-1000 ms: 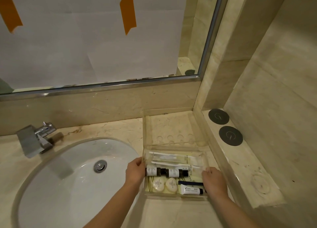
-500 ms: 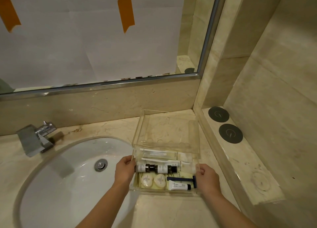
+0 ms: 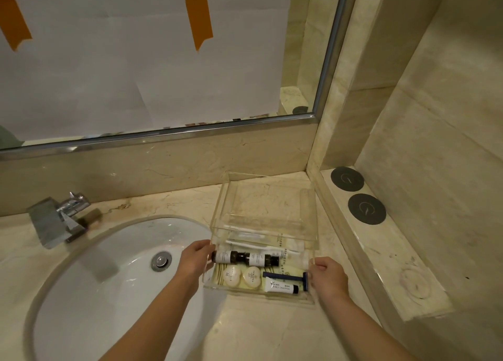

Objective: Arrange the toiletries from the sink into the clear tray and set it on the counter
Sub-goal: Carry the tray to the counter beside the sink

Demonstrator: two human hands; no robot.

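Now my left hand (image 3: 196, 260) and right hand (image 3: 328, 277) clamp the filled clear tray (image 3: 261, 296), sink (image 3: 109, 287) looking emptied, only setting-down left.

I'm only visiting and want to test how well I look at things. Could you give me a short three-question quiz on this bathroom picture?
1. True or false: the white oval sink basin holds toiletries.
2. Which sits nearest the right hand in the clear plastic tray? A: round white soaps; B: dark blue razor; C: small dark bottles.
3. How many dark round coasters lie on the marble ledge?

Key: 1 false; 2 B; 3 two.
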